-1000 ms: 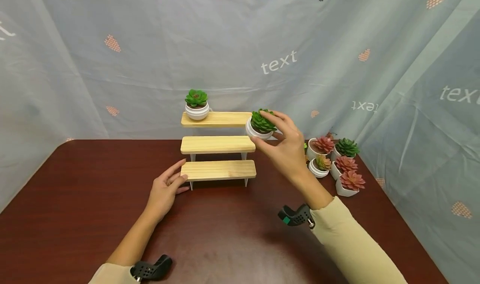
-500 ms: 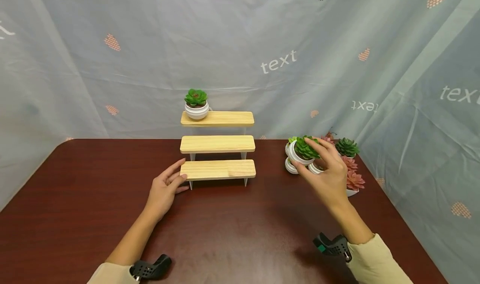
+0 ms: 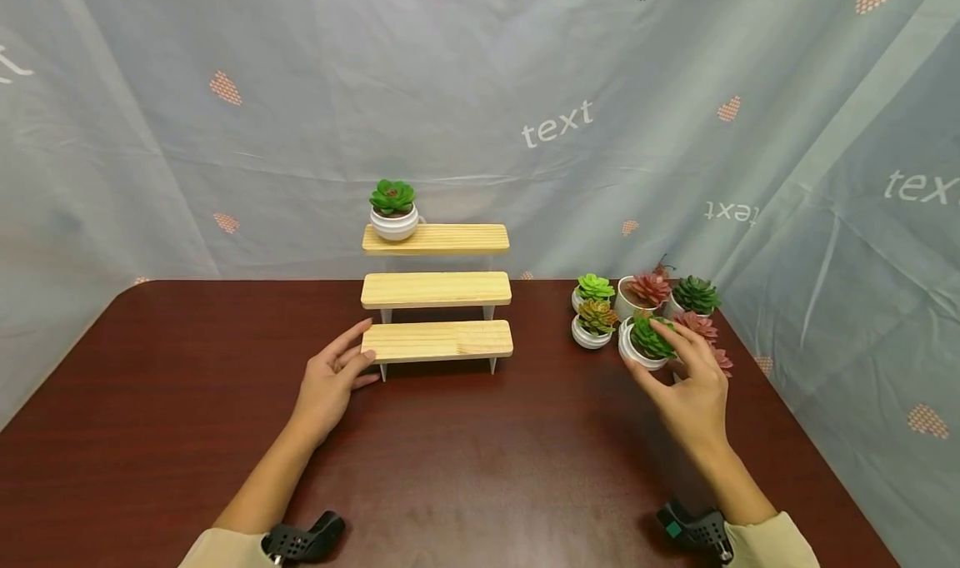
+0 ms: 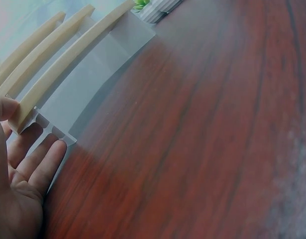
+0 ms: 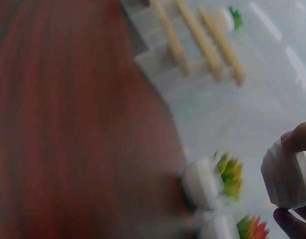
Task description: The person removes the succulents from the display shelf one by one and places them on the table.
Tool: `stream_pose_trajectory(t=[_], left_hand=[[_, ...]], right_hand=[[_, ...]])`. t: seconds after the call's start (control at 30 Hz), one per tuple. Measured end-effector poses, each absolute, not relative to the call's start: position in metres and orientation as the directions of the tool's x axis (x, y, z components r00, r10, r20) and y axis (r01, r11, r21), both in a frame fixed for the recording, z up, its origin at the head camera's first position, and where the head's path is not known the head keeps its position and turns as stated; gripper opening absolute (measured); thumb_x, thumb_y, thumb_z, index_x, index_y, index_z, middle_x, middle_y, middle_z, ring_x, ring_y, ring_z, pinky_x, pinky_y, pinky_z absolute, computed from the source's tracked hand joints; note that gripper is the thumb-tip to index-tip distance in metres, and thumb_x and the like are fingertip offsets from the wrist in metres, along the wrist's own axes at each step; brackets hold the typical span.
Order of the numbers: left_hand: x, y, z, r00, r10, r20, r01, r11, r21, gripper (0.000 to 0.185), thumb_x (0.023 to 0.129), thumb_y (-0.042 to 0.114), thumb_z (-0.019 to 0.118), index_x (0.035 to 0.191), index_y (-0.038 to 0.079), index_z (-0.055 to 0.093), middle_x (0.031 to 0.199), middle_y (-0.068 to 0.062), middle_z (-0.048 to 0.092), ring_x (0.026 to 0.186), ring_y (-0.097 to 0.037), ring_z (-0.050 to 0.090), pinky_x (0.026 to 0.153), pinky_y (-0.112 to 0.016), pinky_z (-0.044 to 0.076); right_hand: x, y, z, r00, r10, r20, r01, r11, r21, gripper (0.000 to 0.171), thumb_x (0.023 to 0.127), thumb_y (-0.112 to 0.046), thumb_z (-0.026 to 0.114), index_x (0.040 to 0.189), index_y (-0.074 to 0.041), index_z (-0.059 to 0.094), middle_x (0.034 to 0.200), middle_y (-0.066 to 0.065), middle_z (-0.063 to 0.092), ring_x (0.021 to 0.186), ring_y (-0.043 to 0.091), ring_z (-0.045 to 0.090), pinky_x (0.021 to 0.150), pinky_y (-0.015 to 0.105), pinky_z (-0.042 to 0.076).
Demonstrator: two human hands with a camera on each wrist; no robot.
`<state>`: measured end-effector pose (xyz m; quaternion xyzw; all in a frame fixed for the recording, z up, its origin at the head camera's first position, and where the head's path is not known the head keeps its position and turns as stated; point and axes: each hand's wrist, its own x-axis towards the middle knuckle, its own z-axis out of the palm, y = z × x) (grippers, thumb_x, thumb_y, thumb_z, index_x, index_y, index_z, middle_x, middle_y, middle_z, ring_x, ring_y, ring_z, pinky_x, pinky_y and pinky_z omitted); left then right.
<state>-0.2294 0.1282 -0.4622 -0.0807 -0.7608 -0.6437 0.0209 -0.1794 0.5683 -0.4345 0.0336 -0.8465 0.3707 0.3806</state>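
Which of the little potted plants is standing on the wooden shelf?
The green succulent in a white pot, alone on the top step's left end; all the others cluster on the table.

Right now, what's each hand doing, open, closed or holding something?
Left hand: open, fingers straight, touching the left end of the bottom shelf.
Right hand: holding a green potted succulent by its white pot.

A dark red-brown wooden table (image 3: pixel 465 468) stands before a pale blue-grey curtain (image 3: pixel 225 93) printed with the word "text" and small pink hearts. At the table's right edge sit five other small potted succulents: light green (image 3: pixel 595 287), yellow-green (image 3: pixel 596 317), pink (image 3: pixel 649 288), dark green (image 3: pixel 694 294), another pink (image 3: pixel 697 325).
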Motion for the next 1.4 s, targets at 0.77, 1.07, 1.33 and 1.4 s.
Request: stream_pose_trajectory(t=[0.77, 1.07, 1.33, 1.4], left_hand=[[-0.227, 0.128, -0.460, -0.988, 0.097, 0.120, 0.136, 0.173, 0.976, 0.054, 0.106, 0.024, 0.055, 0.157, 0.015, 0.039, 0.143, -0.026, 0.056, 0.108, 0.013, 0.061, 0.087, -0.021, 0.062], [-0.226, 0.126, -0.460, -0.986, 0.093, 0.136, 0.151, 0.180, 0.972, 0.053, 0.106, 0.024, 0.055, 0.157, 0.015, 0.040, 0.140, -0.027, 0.058, 0.107, 0.012, 0.062, 0.086, -0.022, 0.062], [-0.227, 0.127, -0.461, -0.986, 0.097, 0.137, 0.153, 0.175, 0.973, 0.053, 0.106, 0.023, 0.054, 0.157, 0.014, 0.039, 0.142, -0.027, 0.057, 0.107, 0.012, 0.062, 0.086, -0.021, 0.062], [-0.227, 0.128, -0.461, -0.986, 0.097, 0.133, 0.148, 0.172, 0.974, 0.053, 0.106, 0.023, 0.054, 0.157, 0.013, 0.039, 0.142, -0.027, 0.057, 0.106, 0.012, 0.063, 0.086, -0.021, 0.062]], right_hand=[[-0.187, 0.586, -0.488, -0.702, 0.232, 0.673, -0.306, 0.755, -0.580, 0.061, 0.067, -0.003, 0.092, 0.125, -0.009, 0.073, 0.122, 0.024, 0.066, 0.110, 0.032, 0.061, 0.084, -0.004, 0.036], [-0.189, 0.587, -0.493, -0.731, 0.231, 0.642, -0.274, 0.763, -0.586, 0.058, 0.069, -0.007, 0.092, 0.124, -0.008, 0.073, 0.121, 0.021, 0.067, 0.111, 0.036, 0.064, 0.084, -0.002, 0.034], [-0.188, 0.588, -0.494, -0.740, 0.238, 0.629, -0.247, 0.775, -0.582, 0.057, 0.071, -0.008, 0.091, 0.124, -0.008, 0.072, 0.120, 0.019, 0.068, 0.108, 0.034, 0.064, 0.080, -0.004, 0.035], [-0.187, 0.589, -0.495, -0.732, 0.223, 0.644, -0.255, 0.787, -0.562, 0.057, 0.070, -0.007, 0.091, 0.124, -0.007, 0.072, 0.119, 0.020, 0.067, 0.106, 0.036, 0.065, 0.080, -0.003, 0.036]])
